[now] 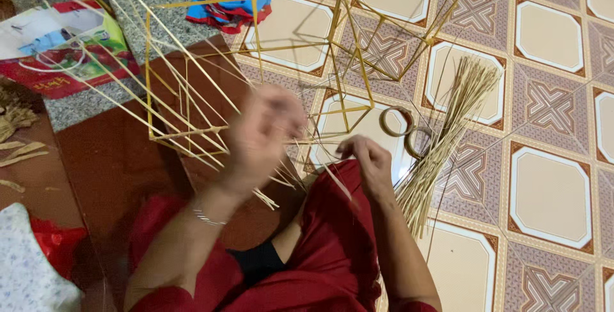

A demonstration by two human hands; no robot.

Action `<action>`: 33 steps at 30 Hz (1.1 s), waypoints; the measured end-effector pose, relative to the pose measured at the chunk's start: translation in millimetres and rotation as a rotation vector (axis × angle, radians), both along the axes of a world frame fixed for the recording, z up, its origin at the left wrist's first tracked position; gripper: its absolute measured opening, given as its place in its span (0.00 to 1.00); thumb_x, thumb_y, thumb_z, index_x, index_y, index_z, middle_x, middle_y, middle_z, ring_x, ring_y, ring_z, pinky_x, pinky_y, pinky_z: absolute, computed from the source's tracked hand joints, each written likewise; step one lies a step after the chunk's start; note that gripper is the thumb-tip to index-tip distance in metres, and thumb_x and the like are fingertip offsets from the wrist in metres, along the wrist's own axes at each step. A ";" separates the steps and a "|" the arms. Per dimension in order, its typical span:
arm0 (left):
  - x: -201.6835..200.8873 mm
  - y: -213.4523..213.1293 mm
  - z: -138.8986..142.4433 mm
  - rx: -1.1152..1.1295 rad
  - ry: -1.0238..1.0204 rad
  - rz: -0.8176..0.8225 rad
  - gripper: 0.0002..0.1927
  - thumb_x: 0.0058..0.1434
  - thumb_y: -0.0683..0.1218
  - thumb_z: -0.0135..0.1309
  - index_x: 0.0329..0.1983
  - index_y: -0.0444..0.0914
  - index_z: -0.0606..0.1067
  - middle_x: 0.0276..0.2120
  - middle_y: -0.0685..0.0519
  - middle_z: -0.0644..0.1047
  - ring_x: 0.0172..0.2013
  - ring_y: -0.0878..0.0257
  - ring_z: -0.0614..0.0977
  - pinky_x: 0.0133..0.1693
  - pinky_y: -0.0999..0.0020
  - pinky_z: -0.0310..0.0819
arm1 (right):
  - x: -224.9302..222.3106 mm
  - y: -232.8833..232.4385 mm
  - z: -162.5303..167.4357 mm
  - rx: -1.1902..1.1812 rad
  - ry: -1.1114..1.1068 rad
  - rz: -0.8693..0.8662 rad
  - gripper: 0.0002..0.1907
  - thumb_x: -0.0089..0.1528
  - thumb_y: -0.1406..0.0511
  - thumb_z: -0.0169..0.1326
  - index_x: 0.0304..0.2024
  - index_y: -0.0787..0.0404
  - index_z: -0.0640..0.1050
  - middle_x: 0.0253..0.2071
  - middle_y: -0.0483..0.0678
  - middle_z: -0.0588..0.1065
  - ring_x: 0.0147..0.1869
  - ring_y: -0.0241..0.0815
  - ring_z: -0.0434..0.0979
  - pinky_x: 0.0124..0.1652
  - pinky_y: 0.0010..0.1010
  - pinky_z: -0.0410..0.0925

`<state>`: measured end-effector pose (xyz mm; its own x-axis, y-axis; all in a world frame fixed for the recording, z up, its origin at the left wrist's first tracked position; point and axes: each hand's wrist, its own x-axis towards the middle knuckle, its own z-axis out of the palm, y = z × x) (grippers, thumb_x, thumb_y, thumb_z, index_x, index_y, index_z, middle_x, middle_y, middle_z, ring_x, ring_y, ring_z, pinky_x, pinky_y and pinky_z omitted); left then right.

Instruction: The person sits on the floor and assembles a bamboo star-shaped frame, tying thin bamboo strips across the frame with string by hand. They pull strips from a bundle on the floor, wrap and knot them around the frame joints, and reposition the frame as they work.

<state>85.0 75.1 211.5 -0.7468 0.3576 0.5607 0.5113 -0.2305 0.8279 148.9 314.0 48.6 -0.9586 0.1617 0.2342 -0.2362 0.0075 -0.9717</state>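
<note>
Thin yellow bamboo-stick lantern frame (256, 75) at 12 o'clock, several squares already joined. Left hand (262, 136) blurred, grip impossible to tell; right hand (366, 158) pinching a thin stick. Loose pale stick bundle (441, 139) and 2 tape rolls (404, 130) at 3 o'clock, unused.

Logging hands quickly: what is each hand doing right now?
Left hand: blurred, grip cannot be told.
Right hand: closed, pinching thin sticks.
</note>
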 end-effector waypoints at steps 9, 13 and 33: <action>-53.2 -41.6 33.9 0.092 0.421 0.404 0.05 0.84 0.41 0.42 0.56 0.35 0.61 0.43 0.46 0.72 0.36 0.61 0.84 0.39 0.69 0.87 | -77.7 -3.8 -84.6 0.233 -0.186 0.202 0.21 0.63 0.62 0.57 0.56 0.64 0.74 0.48 0.44 0.79 0.52 0.31 0.77 0.51 0.27 0.69; -87.6 -3.6 -25.5 -0.214 0.227 0.399 0.03 0.77 0.39 0.46 0.49 0.36 0.65 0.34 0.50 0.80 0.34 0.64 0.86 0.35 0.71 0.89 | -69.1 -2.2 -92.4 0.120 -0.333 -0.054 0.13 0.66 0.62 0.60 0.40 0.67 0.83 0.30 0.45 0.78 0.34 0.32 0.75 0.37 0.27 0.70; -114.8 52.5 -156.4 -0.744 -0.448 0.058 0.10 0.73 0.48 0.47 0.41 0.37 0.73 0.24 0.48 0.76 0.21 0.59 0.86 0.18 0.69 0.75 | -49.9 13.6 1.5 -0.110 -0.180 0.122 0.12 0.66 0.62 0.59 0.36 0.67 0.80 0.34 0.46 0.78 0.39 0.35 0.75 0.43 0.29 0.70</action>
